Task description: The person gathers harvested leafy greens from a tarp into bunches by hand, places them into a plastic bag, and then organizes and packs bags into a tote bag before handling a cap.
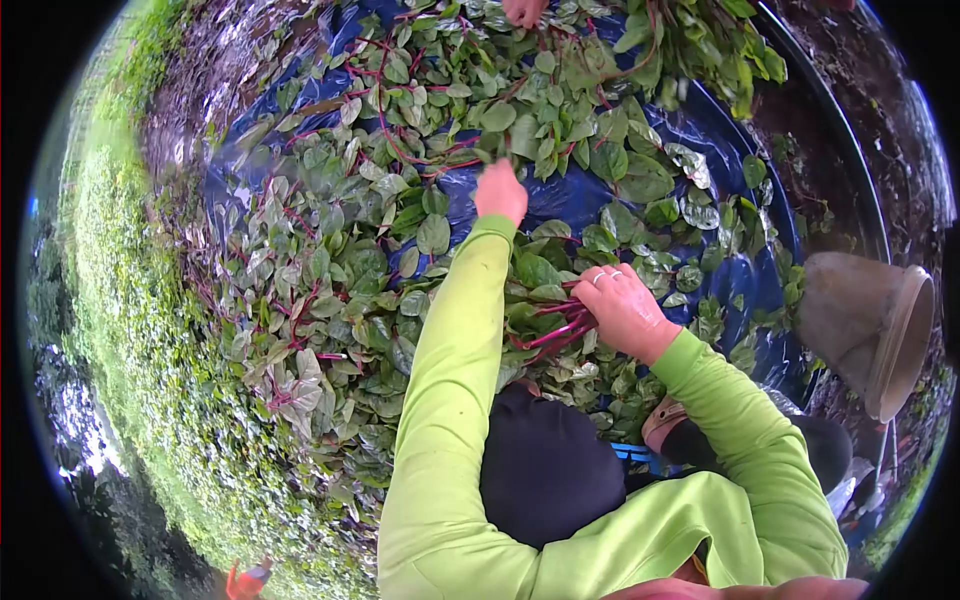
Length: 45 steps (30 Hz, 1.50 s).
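My right hand, with rings on a finger, is wrapped round a bunch of purple-red leafy stems that look like Malabar spinach. The cut ends and the leaves of this bunch merge with the greens around it. Farther forward, my left hand is slightly blurred and closed, knuckles up. Its fingertips are at some green leaves; what they pinch is hidden. Loose leafy stems lie spread in front of and beneath both hands, on a blue plastic sheet.
A brownish bucket lies tilted at the right. Another person's hand shows at the top edge, near a large leafy bunch. Green plants border the left side. Something blue and slatted sits by my knee.
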{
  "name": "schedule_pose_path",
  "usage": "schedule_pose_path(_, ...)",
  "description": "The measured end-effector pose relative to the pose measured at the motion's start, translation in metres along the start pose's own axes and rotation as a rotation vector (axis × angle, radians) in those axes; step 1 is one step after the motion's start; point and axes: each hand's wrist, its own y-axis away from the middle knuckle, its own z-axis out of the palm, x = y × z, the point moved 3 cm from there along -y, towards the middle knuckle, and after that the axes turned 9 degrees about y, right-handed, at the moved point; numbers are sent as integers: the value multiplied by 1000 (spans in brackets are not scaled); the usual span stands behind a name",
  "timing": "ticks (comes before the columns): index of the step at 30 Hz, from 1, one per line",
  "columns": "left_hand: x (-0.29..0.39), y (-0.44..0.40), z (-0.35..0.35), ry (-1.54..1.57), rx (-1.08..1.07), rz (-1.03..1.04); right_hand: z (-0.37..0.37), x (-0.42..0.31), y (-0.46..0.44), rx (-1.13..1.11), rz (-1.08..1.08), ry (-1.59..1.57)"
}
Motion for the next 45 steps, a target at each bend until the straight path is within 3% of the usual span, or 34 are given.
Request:
schedule_pose_path(2, 27, 24, -11, 67, -105, 48, 1, 0, 5, -2, -1, -31)
schedule_pose_path(5, 53, 51, -24, 223, -1, 361, 1, -4, 12, 58, -12, -58)
schedule_pose_path(8, 91, 82, -78, 881, -459, 57, -10, -11, 15, -40, 3, -81)
schedule_pose_path(12, 101, 114, -145, 1341, -619, -140, -15, -20, 23, 17, 51, -34)
schedule_pose_path(14, 81, 113, -161, 1452, -650, -190, -14, -22, 29, 20, 65, -24)
schedule_pose_path(16, 15, 102, -154, 1555, -632, -319, -9, -23, 32, 63, 79, -15)
schedule_pose_path(18, -51, 98, -143, 1393, -493, -407, -2, -21, 35, 36, 99, -37)
schedule_pose_path(20, -131, 92, -116, 831, 152, -470, 5, -19, 36, 19, 116, -49)
schedule_pose_path(22, -128, 90, -135, 176, 339, -115, 10, -16, 35, 14, 141, -45)
schedule_pose_path(23, -122, 90, -131, 106, 425, 29, 10, -15, 33, 2, 130, -57)
schedule_pose_path(27, -25, 56, -90, 138, 331, 564, 3, -16, 22, -2, 93, -1)
schedule_pose_path(29, -9, 25, -54, 58, 239, 671, 1, -19, 19, -14, 64, 16)
schedule_pose_path(32, -9, 2, -17, 140, -101, 339, -3, -22, 18, -36, 51, 45)
schedule_pose_path(35, 2, 3, -26, 89, -227, 241, -2, -22, 19, -29, 55, 59)
schedule_pose_path(37, -11, 1, -15, 30, 96, 596, -1, -23, 21, -17, 56, 47)
schedule_pose_path(39, -24, 1, -5, 70, 97, 639, -2, -26, 21, 3, 49, 21)
schedule_pose_path(41, -26, -4, 4, 215, -221, 389, -2, -28, 20, 24, 32, 41)
schedule_pose_path(44, -1, 21, -14, 30, -121, 437, -8, -26, 18, 0, 45, 35)
schedule_pose_path(45, 1, 29, -16, -15, -66, 543, -8, -26, 19, -21, 56, 22)
